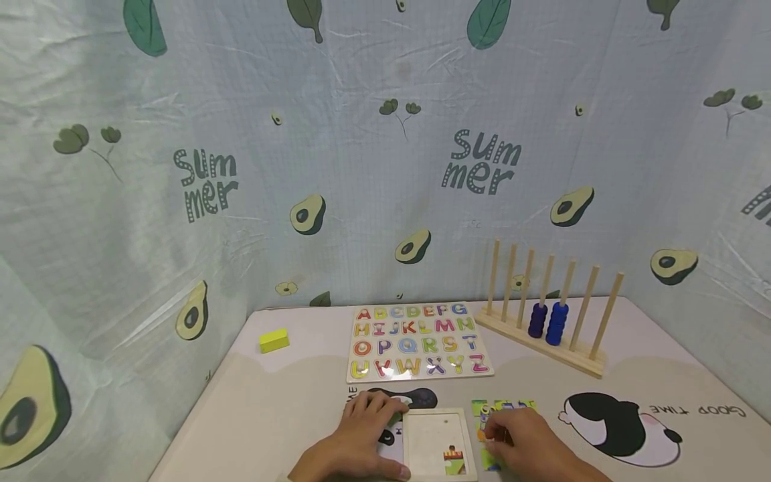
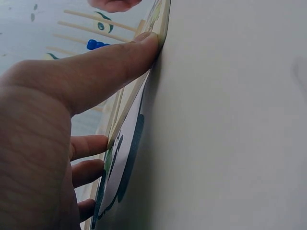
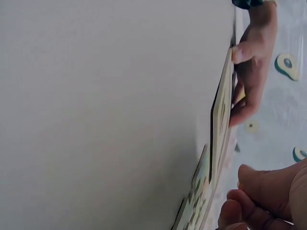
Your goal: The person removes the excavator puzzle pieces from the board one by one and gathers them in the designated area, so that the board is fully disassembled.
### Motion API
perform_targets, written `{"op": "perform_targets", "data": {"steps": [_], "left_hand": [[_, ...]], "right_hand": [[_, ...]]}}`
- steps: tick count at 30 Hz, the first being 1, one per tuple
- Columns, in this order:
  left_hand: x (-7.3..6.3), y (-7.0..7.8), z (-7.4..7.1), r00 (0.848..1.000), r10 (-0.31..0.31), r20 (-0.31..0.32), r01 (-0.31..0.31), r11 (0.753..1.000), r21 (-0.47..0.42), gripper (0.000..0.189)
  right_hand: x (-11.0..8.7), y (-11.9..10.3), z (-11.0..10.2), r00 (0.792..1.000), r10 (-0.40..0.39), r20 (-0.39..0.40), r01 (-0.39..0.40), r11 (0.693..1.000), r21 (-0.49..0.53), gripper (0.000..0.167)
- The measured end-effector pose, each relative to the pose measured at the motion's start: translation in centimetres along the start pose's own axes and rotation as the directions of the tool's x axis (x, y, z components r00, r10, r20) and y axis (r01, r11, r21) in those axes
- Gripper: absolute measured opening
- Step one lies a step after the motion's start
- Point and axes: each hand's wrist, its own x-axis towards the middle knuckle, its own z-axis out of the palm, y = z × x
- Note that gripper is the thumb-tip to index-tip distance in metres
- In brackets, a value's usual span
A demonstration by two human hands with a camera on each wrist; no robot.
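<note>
A shallow wooden jigsaw tray (image 1: 430, 445) lies at the table's near side. One printed jigsaw piece (image 1: 454, 462), showing a red-and-yellow castle top and green, sits in its lower right corner. My left hand (image 1: 364, 432) spans the tray's left side. Its thumb (image 2: 120, 60) presses the near corner, and the fingertips rest by the far corner. Several colourful jigsaw pieces (image 1: 480, 407) lie right of the tray, partly hidden under my right hand (image 1: 523, 438). That hand is just over them, its fingers loosely bent; nothing shows between thumb and fingers (image 3: 230, 211) in the right wrist view.
A wooden alphabet board (image 1: 420, 341) lies behind the tray. To its right stands a wooden peg rack (image 1: 578, 360) with dark blue beads on two pegs. A yellow block (image 1: 274, 341) sits at the back left. A printed cloth (image 1: 355, 167) hangs behind the table.
</note>
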Motion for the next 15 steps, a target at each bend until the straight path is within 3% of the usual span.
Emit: {"op": "perform_targets", "data": {"steps": [2, 8, 15], "left_hand": [[0.0, 0.0, 0.0, 1.0, 0.0, -0.001, 0.0, 1.0, 0.001, 0.08], [0.0, -0.1, 0.0, 1.0, 0.006, -0.001, -0.006, 1.0, 0.0, 0.08], [0.2, -0.5, 0.2, 1.0, 0.01, -0.002, -0.01, 1.0, -0.001, 0.079]], "right_hand": [[0.3, -0.5, 0.4, 1.0, -0.003, 0.027, 0.002, 1.0, 0.027, 0.009], [1.1, -2.1, 2.0, 0.985, 0.073, 0.156, -0.1, 0.98, 0.171, 0.023], [1.9, -3.4, 3.1, 0.979, 0.103, 0.175, -0.128, 0.983, 0.135, 0.028]]}}
